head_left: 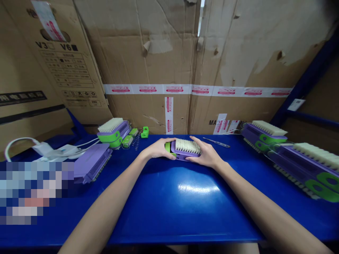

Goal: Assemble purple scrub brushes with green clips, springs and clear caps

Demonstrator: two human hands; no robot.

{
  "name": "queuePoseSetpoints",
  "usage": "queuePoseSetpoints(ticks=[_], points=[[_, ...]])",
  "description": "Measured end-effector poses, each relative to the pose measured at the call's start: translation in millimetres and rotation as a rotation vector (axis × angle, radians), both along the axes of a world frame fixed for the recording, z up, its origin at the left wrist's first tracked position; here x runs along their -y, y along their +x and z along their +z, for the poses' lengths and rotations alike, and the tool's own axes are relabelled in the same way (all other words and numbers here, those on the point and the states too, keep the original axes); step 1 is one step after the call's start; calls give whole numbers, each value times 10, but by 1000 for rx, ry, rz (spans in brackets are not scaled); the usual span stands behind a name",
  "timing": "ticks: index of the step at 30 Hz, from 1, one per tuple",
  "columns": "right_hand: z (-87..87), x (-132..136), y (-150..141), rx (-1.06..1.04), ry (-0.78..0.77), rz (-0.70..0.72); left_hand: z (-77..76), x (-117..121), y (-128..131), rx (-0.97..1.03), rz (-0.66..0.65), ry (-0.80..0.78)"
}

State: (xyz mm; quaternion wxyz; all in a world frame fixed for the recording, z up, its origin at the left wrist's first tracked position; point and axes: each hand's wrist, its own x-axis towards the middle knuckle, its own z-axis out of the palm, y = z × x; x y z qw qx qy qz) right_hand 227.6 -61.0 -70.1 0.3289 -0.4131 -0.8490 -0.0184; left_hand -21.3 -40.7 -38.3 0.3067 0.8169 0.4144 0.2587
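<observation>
A purple and green brush with pale bristles facing up lies in the middle of the blue table, far from me. My left hand is wrapped round its green left end. My right hand grips its right side, with the thumb over the bristle edge. Both hands are closed on the brush.
A finished brush, a purple housing, green parts, small springs and a white cable lie at the left. A screwdriver lies behind my right hand. More brushes line the right. Cardboard boxes stand behind.
</observation>
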Motion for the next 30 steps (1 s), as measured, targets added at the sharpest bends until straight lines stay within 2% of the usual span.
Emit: queuePoseSetpoints(ticks=[9, 15, 20, 30], points=[[14, 45, -16, 4, -36, 32, -18, -13, -5, -77, -16, 22], [13, 56, 10, -74, -80, 53, -39, 20, 35, -14, 4, -71], [10, 62, -4, -97, -92, 64, -69, 43, 79, 72, -95, -130], [-8, 42, -33, -30, -59, 37, -121, 61, 120, 65, -77, -124]])
